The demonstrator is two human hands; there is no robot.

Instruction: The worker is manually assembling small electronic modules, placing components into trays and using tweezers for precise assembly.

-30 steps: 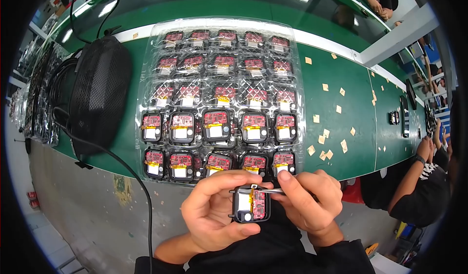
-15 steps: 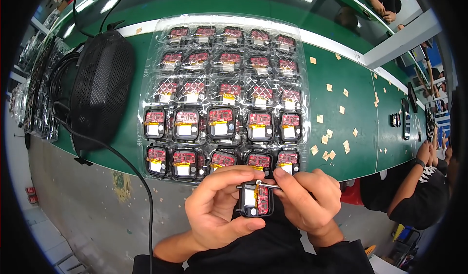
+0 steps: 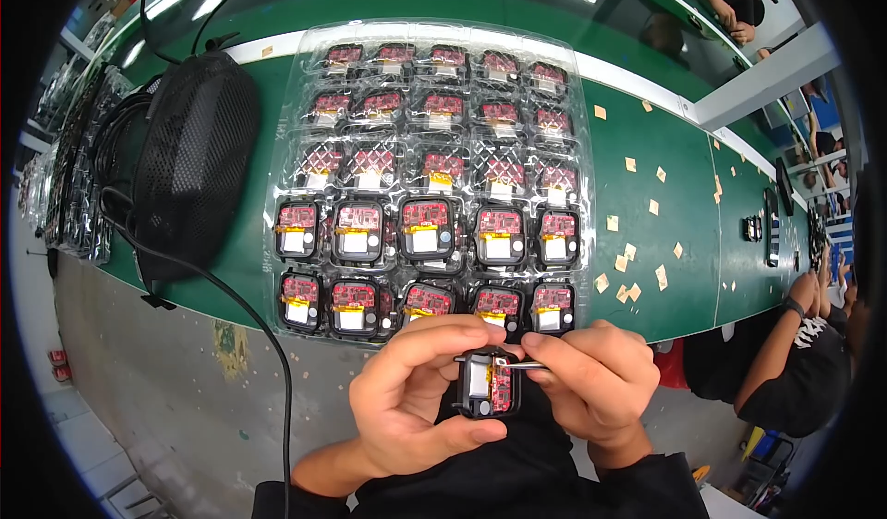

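My left hand (image 3: 397, 408) holds an opened watch case (image 3: 459, 399) by its edges, thumb below and fingers above. Inside the black case lie a silvery battery (image 3: 479, 379), a red circuit board (image 3: 501, 397) and a small round silver part. Pinched in my right hand (image 3: 605, 376) are metal tweezers (image 3: 528, 366), entering from the right. Their tip is over the upper part of the board, at a small pale piece; whether it grips that piece I cannot tell. Just beyond my hands stands a clear plastic tray (image 3: 587, 270) of similar watch cases (image 3: 428, 228).
Small tan paper squares (image 3: 630, 252) are scattered over the green table (image 3: 688, 196). A black mesh bag (image 3: 194, 150) lies left, its cable hanging past the table edge. Stacked clear trays (image 3: 78, 168) stand farther left. At the right sits another person (image 3: 776, 371).
The tweezers' tip has moved slightly right and down, from the case's upper edge onto the red board. My left hand keeps its hold on the case. The view has shifted a little.
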